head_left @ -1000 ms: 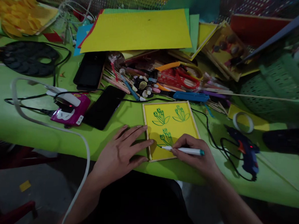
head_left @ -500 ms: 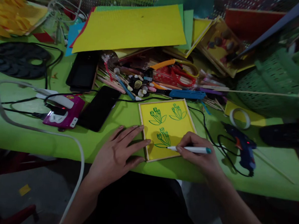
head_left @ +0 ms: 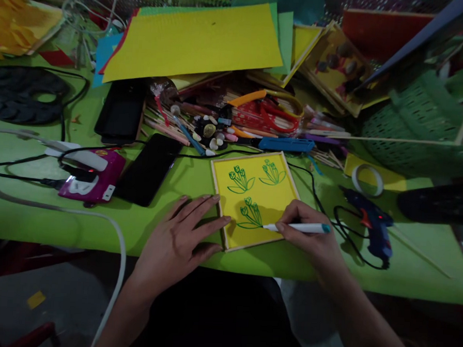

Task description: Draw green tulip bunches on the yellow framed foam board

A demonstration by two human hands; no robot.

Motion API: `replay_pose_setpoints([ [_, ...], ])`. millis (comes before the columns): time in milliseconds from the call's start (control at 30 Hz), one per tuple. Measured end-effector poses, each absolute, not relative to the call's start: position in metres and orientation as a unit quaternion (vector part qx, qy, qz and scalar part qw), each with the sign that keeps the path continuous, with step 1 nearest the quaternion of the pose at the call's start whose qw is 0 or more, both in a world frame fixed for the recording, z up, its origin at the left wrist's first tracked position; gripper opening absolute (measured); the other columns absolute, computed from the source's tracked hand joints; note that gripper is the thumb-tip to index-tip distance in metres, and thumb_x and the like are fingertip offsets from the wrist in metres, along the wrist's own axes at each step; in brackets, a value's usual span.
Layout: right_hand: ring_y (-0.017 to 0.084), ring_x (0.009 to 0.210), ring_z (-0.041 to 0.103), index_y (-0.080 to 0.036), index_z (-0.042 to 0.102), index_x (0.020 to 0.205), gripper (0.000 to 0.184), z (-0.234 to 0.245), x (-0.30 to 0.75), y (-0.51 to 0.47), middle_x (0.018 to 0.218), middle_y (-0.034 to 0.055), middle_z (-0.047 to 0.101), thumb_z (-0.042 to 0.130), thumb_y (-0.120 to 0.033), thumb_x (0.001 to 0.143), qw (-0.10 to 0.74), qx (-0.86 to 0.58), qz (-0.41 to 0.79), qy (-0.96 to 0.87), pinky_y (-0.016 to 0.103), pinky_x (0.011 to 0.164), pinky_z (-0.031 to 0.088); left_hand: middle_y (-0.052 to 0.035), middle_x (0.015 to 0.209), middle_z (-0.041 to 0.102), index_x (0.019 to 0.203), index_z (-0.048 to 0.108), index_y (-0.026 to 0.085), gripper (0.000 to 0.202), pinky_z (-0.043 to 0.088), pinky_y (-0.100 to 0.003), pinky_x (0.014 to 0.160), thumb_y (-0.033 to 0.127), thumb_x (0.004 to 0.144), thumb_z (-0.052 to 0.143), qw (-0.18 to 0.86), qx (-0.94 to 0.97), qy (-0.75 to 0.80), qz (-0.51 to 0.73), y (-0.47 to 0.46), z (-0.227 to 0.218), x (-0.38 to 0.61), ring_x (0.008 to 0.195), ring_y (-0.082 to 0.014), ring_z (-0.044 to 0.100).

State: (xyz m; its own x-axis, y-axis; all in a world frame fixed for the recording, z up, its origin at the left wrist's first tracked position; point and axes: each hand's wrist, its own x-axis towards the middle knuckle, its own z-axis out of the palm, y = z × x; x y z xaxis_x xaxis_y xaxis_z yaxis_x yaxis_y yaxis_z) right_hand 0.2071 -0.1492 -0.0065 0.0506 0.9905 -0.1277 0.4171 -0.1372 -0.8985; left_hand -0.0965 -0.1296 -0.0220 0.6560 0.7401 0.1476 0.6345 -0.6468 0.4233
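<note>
A yellow framed card (head_left: 271, 197) with three green flower drawings lies on the green table (head_left: 143, 226). My right hand (head_left: 309, 237) grips a white marker with a teal end (head_left: 300, 227); its tip touches the card beside the lowest flower. My left hand (head_left: 179, 240) lies flat with its fingers spread, and the fingertips press the card's left edge.
Behind the card are a black phone (head_left: 148, 169), a blue cutter (head_left: 285, 144), red scissors (head_left: 275, 119), a pile of sticks and stones, and yellow sheets (head_left: 192, 39). A blue glue gun (head_left: 370, 222), its black cord and a tape roll (head_left: 367, 179) lie to the right. A pink device (head_left: 91, 179) sits at the left.
The marker tip has moved to the right along the lowest flower's base line. The left hand has stayed put. The view has shifted slightly.
</note>
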Motion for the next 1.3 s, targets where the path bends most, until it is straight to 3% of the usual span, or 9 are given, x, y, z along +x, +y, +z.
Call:
replay_pose_setpoints([
  [667,0.012,0.051,0.048,-0.021,0.064,0.071,0.016,0.003,0.199,-0.146,0.06,-0.0022,0.06,0.076,-0.028,0.079,0.323,-0.631,0.43,-0.559,0.025,0.048,0.033,-0.0028,0.164,0.049,0.145,0.062,0.038,0.05,0.038,-0.053,0.124,0.028,0.096,0.068,0.167,0.89,0.391,0.167,-0.13,-0.021,-0.095,0.147,-0.0264,0.051],
  [867,0.013,0.055,0.05,-0.022,0.066,0.077,0.021,-0.012,0.21,-0.147,0.065,-0.0006,0.064,0.083,-0.034,0.08,0.425,-0.598,0.477,-0.485,0.025,0.05,0.036,-0.0032,0.165,0.048,0.146,0.06,0.038,0.052,0.039,-0.054,0.123,0.028,0.096,0.069,0.163,0.892,0.387,0.169,-0.13,-0.023,-0.096,0.146,-0.0264,0.052],
  [1033,0.013,0.049,0.049,-0.023,0.07,0.086,0.026,-0.012,0.211,-0.14,0.068,0.0011,0.069,0.086,-0.043,0.077,0.496,-0.586,0.493,-0.409,0.025,0.043,0.033,-0.0043,0.163,0.05,0.146,0.06,0.037,0.05,0.042,-0.054,0.121,0.03,0.096,0.068,0.145,0.897,0.377,0.179,-0.129,-0.024,-0.096,0.145,-0.027,0.054],
  [1167,0.016,0.062,0.061,-0.022,0.074,0.09,0.027,-0.004,0.215,-0.143,0.078,0.0042,0.073,0.088,-0.042,0.078,0.45,-0.593,0.502,-0.44,0.026,0.051,0.043,-0.0039,0.164,0.049,0.146,0.06,0.038,0.051,0.04,-0.054,0.123,0.029,0.096,0.069,0.154,0.894,0.381,0.178,-0.129,-0.023,-0.096,0.146,-0.0269,0.052],
  [1300,0.015,0.059,0.057,-0.021,0.071,0.085,0.024,-0.007,0.223,-0.154,0.075,0.0032,0.071,0.086,-0.04,0.08,0.385,-0.616,0.488,-0.484,0.026,0.052,0.041,-0.0044,0.165,0.048,0.146,0.06,0.037,0.05,0.039,-0.054,0.123,0.032,0.097,0.068,0.155,0.894,0.383,0.175,-0.13,-0.025,-0.097,0.147,-0.0268,0.051],
])
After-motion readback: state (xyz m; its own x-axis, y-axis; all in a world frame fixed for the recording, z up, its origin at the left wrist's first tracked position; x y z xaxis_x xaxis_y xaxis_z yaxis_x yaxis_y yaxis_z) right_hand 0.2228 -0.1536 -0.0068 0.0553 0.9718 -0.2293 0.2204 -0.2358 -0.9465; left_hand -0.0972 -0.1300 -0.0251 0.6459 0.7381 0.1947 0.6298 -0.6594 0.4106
